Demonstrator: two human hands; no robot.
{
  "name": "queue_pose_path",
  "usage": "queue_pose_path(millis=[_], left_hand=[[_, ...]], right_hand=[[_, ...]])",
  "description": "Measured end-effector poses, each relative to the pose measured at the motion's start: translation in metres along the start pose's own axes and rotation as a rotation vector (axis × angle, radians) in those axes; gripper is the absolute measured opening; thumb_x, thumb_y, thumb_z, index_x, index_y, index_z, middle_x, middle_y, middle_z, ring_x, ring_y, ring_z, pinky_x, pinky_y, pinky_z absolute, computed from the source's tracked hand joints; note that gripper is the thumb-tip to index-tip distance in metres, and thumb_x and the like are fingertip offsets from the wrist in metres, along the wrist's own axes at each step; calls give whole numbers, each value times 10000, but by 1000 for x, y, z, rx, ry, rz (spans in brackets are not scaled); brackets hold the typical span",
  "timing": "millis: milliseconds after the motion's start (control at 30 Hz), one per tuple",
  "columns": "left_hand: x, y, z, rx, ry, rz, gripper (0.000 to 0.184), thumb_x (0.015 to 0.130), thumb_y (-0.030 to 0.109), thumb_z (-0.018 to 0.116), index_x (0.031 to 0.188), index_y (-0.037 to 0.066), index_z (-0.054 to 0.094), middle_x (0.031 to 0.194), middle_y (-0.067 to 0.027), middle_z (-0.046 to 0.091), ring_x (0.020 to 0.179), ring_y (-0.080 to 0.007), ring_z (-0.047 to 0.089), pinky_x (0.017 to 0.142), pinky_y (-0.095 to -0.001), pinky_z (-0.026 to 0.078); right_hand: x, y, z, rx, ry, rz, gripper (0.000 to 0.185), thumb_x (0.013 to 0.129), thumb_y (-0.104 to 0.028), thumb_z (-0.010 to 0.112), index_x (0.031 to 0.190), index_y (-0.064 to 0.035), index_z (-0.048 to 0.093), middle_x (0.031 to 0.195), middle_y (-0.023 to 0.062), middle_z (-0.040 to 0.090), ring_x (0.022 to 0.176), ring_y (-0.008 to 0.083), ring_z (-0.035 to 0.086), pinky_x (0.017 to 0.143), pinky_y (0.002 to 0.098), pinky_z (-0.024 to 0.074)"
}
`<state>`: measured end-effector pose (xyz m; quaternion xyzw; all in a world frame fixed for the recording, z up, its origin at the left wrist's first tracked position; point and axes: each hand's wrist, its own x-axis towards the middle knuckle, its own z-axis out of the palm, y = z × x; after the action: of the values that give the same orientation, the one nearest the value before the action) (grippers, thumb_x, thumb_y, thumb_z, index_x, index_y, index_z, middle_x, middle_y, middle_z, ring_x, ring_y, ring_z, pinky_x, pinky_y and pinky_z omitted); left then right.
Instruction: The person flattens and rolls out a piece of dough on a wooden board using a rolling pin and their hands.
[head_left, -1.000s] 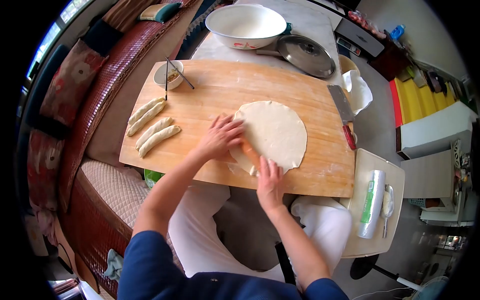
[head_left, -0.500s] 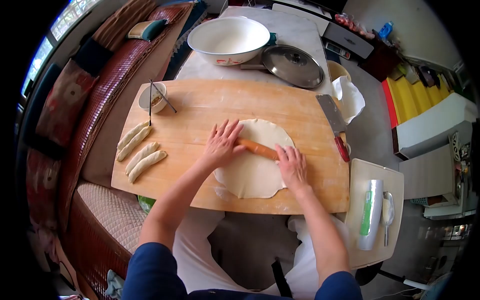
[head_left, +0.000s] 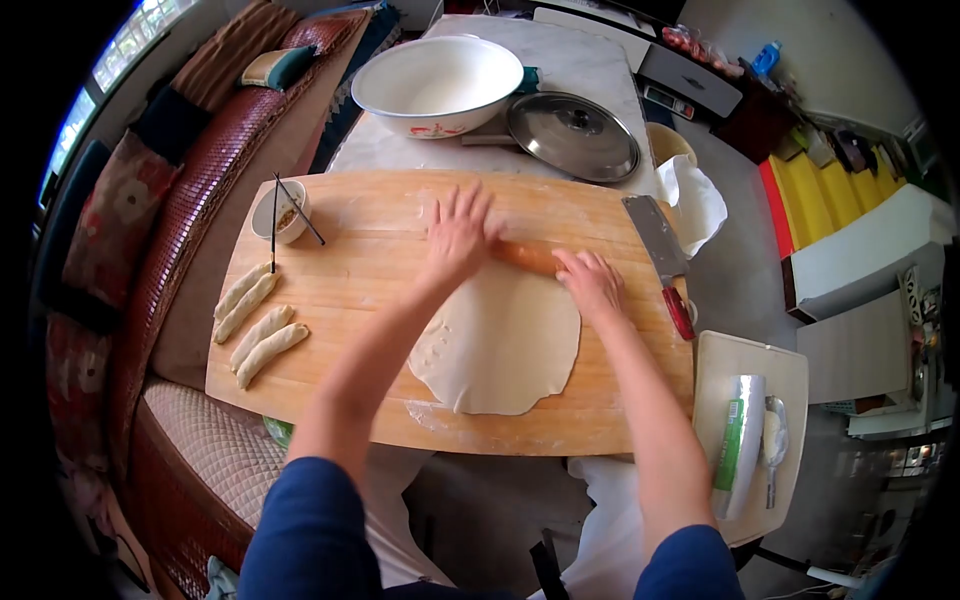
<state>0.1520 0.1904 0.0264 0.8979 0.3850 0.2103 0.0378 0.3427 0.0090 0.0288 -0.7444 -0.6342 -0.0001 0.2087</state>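
Observation:
A flat sheet of dough (head_left: pixel 495 345) lies on the wooden board (head_left: pixel 370 235), its edge uneven. At its far edge is an orange-brown rolling pin (head_left: pixel 530 257), set crosswise and slightly blurred. My left hand (head_left: pixel 458 238) rests its palm by the pin's left end, with fingers stretched out and spread over the board. My right hand (head_left: pixel 592 282) is closed over the pin's right end, fingers bent. Several filled dough rolls (head_left: pixel 272 352) lie in pairs at the board's left side.
A small bowl (head_left: pixel 270 225) with chopsticks stands at the board's far left corner. A cleaver (head_left: pixel 655 235) lies along the right edge. Beyond are an enamel basin (head_left: pixel 400 124) and a pan lid (head_left: pixel 575 135). A tray (head_left: pixel 785 360) at right holds a film roll (head_left: pixel 738 445) and scoop.
Both hands and the rolling pin have moved away from me, from over the dough's middle to its far edge. My left fingers are more spread. The view has shifted slightly.

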Motion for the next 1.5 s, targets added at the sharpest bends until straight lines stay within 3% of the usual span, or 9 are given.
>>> queue_pose_path(millis=[133, 233, 467, 600, 700, 900, 1133, 1267, 1500], left_hand=[[-114, 15, -63, -40, -219, 241, 631, 950, 445, 585, 1497, 174, 421, 1608, -59, 321, 1496, -347, 251, 1198, -580, 193], [-117, 15, -62, -54, -236, 206, 675, 942, 470, 590, 1519, 180, 392, 1618, -62, 302, 1500, -357, 236, 1203, -574, 188], [26, 7, 12, -14, -153, -54, 674, 978, 530, 518, 1536, 183, 367, 1638, -40, 276, 1514, -358, 203, 1204, -573, 190], [38, 15, 10, -34, -67, -114, 655, 979, 525, 524, 1524, 188, 386, 1633, -34, 286, 1509, -360, 214, 1199, -581, 198], [-5, 15, -10, -21, -80, 78, 662, 952, 467, 592, 1519, 195, 387, 1624, -31, 296, 1503, -359, 224, 1197, -591, 192], [-99, 26, -42, -56, -271, 278, 686, 939, 457, 608, 1533, 213, 368, 1627, -48, 279, 1507, -357, 219, 1203, -573, 196], [33, 27, 33, -40, -163, -11, 641, 1007, 538, 460, 1537, 193, 359, 1627, -68, 295, 1500, -384, 227, 1190, -578, 224], [44, 34, 45, -77, -80, -35, 671, 997, 548, 476, 1536, 167, 357, 1622, -94, 300, 1483, -395, 260, 1188, -519, 264], [-108, 80, -29, -99, -269, 277, 839, 894, 463, 657, 1565, 117, 291, 1642, -103, 254, 1498, -339, 261, 1200, -518, 246]], right_hand=[[-67, -1, -14, 2, -18, -96, 453, 859, -225, 728, 1296, -239, 608, 1043, 26, 573, 1019, 252, 571, 841, 420, 464], [-72, -5, -15, -63, 41, -121, 476, 855, -227, 733, 1312, -235, 601, 1064, 25, 572, 1034, 245, 562, 872, 423, 449], [33, 31, 6, -146, 42, -2, 490, 895, -293, 701, 1358, -226, 557, 1149, 48, 588, 1114, 269, 547, 950, 456, 418], [39, 42, 3, -57, -3, 49, 436, 931, -333, 655, 1347, -243, 565, 1174, 74, 620, 1164, 280, 556, 947, 454, 431], [0, 44, -12, 86, -37, 166, 405, 938, -336, 638, 1331, -254, 585, 1156, 74, 641, 1160, 281, 572, 925, 445, 448], [-88, 23, -32, -25, 18, -47, 483, 866, -264, 728, 1331, -248, 599, 1042, 27, 584, 1016, 246, 564, 883, 431, 446], [12, 72, -9, -183, 38, 42, 489, 900, -305, 696, 1366, -261, 555, 1153, 37, 585, 1129, 265, 530, 957, 450, 418], [14, 77, -9, -156, 68, 45, 482, 911, -294, 685, 1369, -251, 541, 1269, 33, 578, 1213, 274, 509, 1020, 456, 391], [-84, 58, -34, -136, 80, -37, 496, 860, -222, 729, 1325, -195, 559, 1331, 24, 583, 1249, 243, 507, 1062, 451, 341]])
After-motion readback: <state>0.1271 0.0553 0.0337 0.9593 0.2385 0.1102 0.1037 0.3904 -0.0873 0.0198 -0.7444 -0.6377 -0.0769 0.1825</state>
